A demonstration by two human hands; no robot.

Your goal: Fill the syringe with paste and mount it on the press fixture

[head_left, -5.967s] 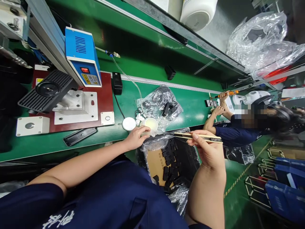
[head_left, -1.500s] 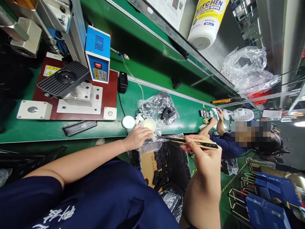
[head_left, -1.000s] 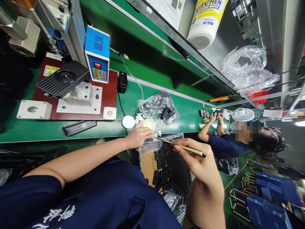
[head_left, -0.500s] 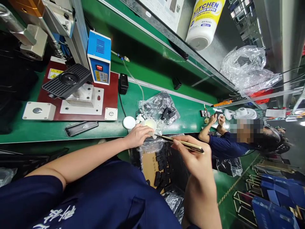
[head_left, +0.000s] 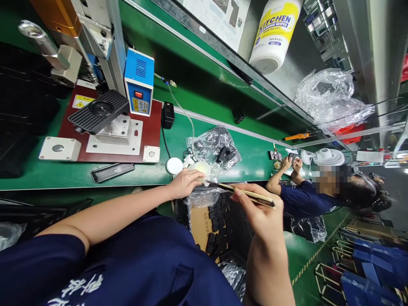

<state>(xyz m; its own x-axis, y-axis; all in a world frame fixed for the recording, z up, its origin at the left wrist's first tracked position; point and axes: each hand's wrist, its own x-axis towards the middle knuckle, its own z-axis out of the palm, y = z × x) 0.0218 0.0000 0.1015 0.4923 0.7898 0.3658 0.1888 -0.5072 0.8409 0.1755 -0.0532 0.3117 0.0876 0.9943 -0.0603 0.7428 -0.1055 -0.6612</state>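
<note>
My left hand [head_left: 184, 184] is closed round the side of a small white cup [head_left: 204, 168] with pale yellowish contents, at the bench's front edge. In my right hand [head_left: 259, 204] is a slim brush [head_left: 245, 194], gripped like a pen, its dark tip at the cup's near side. A round white lid [head_left: 174, 165] lies just left of the cup. Behind the cup is a clear plastic bag [head_left: 218, 146] with dark parts in it. Whether the brush tip touches the cup is too small to tell.
A press fixture on a red base [head_left: 153, 136] holds a black ribbed part [head_left: 102, 108], beside a blue box [head_left: 139, 80]. A black tray [head_left: 112, 172] lies in front. Below the bench edge, a carton [head_left: 200, 223] holds black parts. Another person [head_left: 299, 197] works at the right.
The whole view has shifted slightly, with the bench items now a little further right. Both hands keep their holds, and the brush tip stays beside the cup.
</note>
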